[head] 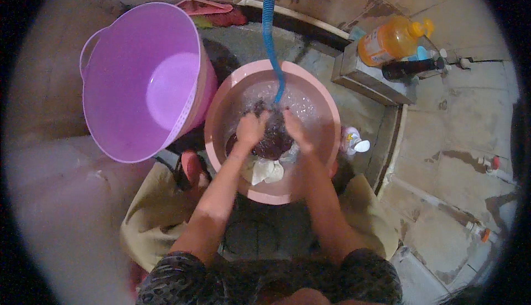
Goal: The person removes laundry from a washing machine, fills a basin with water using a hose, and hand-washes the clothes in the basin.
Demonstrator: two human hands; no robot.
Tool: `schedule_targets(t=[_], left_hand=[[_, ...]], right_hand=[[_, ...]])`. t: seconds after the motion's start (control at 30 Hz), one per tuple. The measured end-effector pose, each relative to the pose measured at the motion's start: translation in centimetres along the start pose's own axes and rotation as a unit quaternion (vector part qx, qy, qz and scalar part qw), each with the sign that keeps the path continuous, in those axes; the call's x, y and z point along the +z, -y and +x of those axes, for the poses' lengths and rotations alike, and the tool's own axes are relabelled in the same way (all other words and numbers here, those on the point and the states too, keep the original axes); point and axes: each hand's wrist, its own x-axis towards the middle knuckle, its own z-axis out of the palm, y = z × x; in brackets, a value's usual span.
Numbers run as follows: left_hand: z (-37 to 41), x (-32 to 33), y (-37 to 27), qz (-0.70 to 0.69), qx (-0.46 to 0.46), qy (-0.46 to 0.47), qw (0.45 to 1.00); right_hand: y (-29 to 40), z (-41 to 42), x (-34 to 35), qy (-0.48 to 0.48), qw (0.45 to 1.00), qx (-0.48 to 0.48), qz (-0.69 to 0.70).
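A pink basin (212, 155) of sudsy water stands between my feet. Dark wet cloth (274, 145) lies in it, partly under water. My left hand (250, 130) is curled on a bunch of this cloth at the left. Across from it, my right hand (296, 131) reaches into the splashing water beside the cloth; its fingertips are blurred, so its grip is unclear. A ribbed blue hose (269, 27) hangs down into the basin, ending just beyond both hands. Pale cloth (267, 172) floats near the basin's close side.
A large purple tub (120, 81) leans at the left, near a broom (226, 16). At the right, an orange pump bottle (386, 41) and a dark bottle (410, 68) rest on a ledge (359, 70). A white-capped bottle (352, 141) stands beside the basin. Pipes run along the tiled wall (448, 126).
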Motion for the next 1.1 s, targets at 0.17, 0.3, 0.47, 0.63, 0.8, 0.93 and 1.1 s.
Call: schedule_targets(t=[0.17, 0.3, 0.47, 0.63, 0.8, 0.93, 1.1], left_hand=[[-11.3, -3.0, -3.1, -0.001, 0.067, 0.093, 0.993], [-11.4, -1.2, 0.2, 0.193, 0.096, -0.214, 0.953], [-7.4, 3.2, 4.7, 0.245, -0.005, -0.092, 0.965], [0.7, 4.9, 8.2, 0.192, 0.098, -0.053, 0.975], [7.6, 2.2, 12.0, 0.044, 0.053, 0.026, 0.997], [1.0, -0.8, 2.2, -0.171, -0.041, -0.109, 0.978], [-8.1, -4.9, -2.4, -0.013, -0.087, 0.091, 0.992]], right_hand=[[7.3, -4.9, -2.5, 0.112, 0.992, 0.051, 0.027], [13.5, -11.9, 0.3, 0.105, 0.949, 0.159, -0.251], [11.2, -10.5, 4.4, 0.075, 0.940, 0.105, -0.316], [2.9, -3.6, 6.2, 0.250, 0.899, -0.046, -0.356], [8.6, 2.9, 5.2, 0.212, 0.953, 0.104, -0.191], [13.1, -0.2, -1.7, 0.090, 0.972, 0.213, 0.033], [15.4, -5.6, -6.5, 0.196, 0.933, 0.268, -0.140]])
